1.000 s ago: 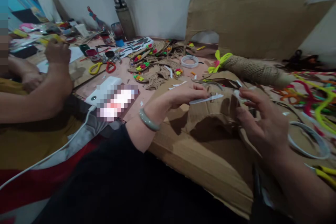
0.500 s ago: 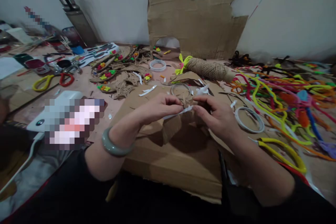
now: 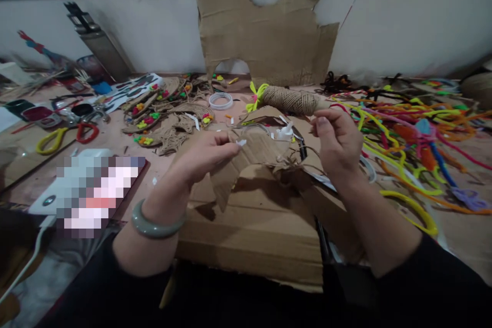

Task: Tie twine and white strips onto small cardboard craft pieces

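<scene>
My left hand [image 3: 209,156] grips a cut, curved cardboard piece [image 3: 263,149] by its left end. A small bit of white tape [image 3: 241,142] shows at the thumb tip. My right hand [image 3: 338,138] is raised to the right of the piece, thumb and fingers pinched together; what lies between them is too small to make out. Loose brown twine [image 3: 295,161] curls at the piece's right end, below that hand. Under both hands lies a large flat cardboard sheet [image 3: 249,236].
Behind stand a twine roll [image 3: 290,100], a white tape roll [image 3: 220,101] and an upright cardboard cutout [image 3: 261,31]. Colourful pipe cleaners [image 3: 423,133] pile up on the right, near yellow-handled scissors [image 3: 417,210]. On the left are a phone [image 3: 103,195], a white power bank [image 3: 46,200] and decorated twine pieces [image 3: 165,118].
My right hand has moved up and right, away from my left hand. The cardboard piece has turned and shows more of its face. The whole view has shifted slightly.
</scene>
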The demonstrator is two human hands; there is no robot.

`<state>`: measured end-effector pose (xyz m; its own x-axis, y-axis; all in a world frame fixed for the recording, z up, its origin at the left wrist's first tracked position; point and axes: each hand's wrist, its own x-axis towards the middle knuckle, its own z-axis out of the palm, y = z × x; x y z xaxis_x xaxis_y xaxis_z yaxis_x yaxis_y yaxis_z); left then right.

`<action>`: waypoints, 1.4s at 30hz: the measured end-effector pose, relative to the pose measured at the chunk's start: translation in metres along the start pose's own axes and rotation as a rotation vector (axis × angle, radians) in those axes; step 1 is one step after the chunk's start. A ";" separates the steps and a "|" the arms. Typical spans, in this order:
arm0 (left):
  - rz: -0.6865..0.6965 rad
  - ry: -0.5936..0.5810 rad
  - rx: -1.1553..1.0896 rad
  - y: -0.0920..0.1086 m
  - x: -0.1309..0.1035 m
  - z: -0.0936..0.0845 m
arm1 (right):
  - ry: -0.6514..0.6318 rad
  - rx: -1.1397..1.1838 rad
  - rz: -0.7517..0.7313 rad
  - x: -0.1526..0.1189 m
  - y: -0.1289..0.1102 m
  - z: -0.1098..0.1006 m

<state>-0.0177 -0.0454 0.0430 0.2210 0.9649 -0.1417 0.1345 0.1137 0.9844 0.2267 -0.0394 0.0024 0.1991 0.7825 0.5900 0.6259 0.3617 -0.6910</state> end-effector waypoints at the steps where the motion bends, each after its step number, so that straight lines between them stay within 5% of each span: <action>1: -0.034 -0.005 -0.010 0.002 0.000 -0.003 | 0.022 -0.019 0.011 0.004 0.007 0.000; 8: -0.030 0.138 -0.146 0.008 0.004 -0.019 | -0.373 0.004 0.151 0.008 0.040 0.021; 12: -0.015 0.229 -0.209 0.005 0.009 -0.019 | -0.454 0.050 0.198 0.006 0.045 0.033; 18: 0.062 0.357 -0.358 -0.001 0.018 -0.010 | -0.316 -0.165 0.155 0.019 0.040 0.031; 25: 0.056 0.332 -0.444 -0.008 0.023 -0.002 | -0.314 -0.273 0.174 0.019 0.034 0.025; 33: 0.172 0.446 -0.584 -0.003 0.024 -0.009 | -0.014 -0.130 0.042 0.014 0.033 0.011; 38: 0.218 0.413 -0.609 -0.005 0.023 -0.014 | -0.020 -0.072 -0.144 0.008 0.020 0.006; 42: 0.230 0.333 -0.629 -0.009 0.025 -0.018 | -0.140 -0.009 -0.233 0.001 0.013 0.009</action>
<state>-0.0308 -0.0183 0.0324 -0.1403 0.9900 0.0158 -0.4802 -0.0820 0.8733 0.2285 -0.0298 -0.0099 -0.0573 0.7413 0.6687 0.6493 0.5365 -0.5391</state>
